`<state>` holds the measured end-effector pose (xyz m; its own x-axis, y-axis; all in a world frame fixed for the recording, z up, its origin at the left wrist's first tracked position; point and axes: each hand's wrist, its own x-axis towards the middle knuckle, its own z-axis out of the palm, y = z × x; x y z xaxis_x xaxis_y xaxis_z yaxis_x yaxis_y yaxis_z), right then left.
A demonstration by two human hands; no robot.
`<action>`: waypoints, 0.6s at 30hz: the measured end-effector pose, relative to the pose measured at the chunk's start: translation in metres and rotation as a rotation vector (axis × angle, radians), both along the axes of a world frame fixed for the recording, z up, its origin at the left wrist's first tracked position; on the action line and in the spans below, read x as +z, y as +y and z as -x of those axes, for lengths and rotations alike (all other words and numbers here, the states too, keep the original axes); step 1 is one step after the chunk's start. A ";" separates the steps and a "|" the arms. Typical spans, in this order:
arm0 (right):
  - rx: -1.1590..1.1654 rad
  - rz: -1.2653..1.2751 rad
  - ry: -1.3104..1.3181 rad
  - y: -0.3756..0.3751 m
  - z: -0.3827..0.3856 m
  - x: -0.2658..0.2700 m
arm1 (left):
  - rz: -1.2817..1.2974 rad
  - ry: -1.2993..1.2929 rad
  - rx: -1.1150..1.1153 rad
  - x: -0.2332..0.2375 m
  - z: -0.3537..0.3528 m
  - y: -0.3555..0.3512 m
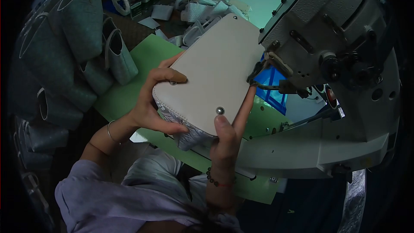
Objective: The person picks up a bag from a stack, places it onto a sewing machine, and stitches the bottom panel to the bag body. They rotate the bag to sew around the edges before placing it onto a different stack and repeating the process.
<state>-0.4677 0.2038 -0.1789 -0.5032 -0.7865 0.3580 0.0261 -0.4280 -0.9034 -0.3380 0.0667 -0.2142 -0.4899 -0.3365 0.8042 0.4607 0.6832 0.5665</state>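
The left hand (146, 99) and right hand (228, 133) have fingers clasped round 1 bag (211, 64), pale base up, over the bench (148, 54) towards its near edge. Even pressure (fingertips clear of the sewing machine (327, 30)) should steady its 2 sides.

Off-white bag base (211, 64), its grey side wall (189, 138) patterned in pale lines.
Its studs (220, 110) are silver; the worktop (116, 97) under it, pale green. Left of it, blue-grey bags (82, 26); right of it, a grey sewing machine (297, 155) and a bright blue plastic piece (264, 77); below it, a lilac sleeve (103, 196) and dark bracelet beads (211, 177) beside a red strand (224, 185).
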 end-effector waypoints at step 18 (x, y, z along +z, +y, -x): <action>-0.090 0.006 0.018 -0.026 0.009 0.002 | 0.048 -0.017 0.022 0.004 0.027 -0.026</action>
<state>-0.4771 0.1779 -0.1768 -0.5655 -0.7360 0.3721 -0.0290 -0.4331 -0.9009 -0.3646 0.0407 -0.2098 -0.4961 -0.3085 0.8116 0.4357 0.7201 0.5400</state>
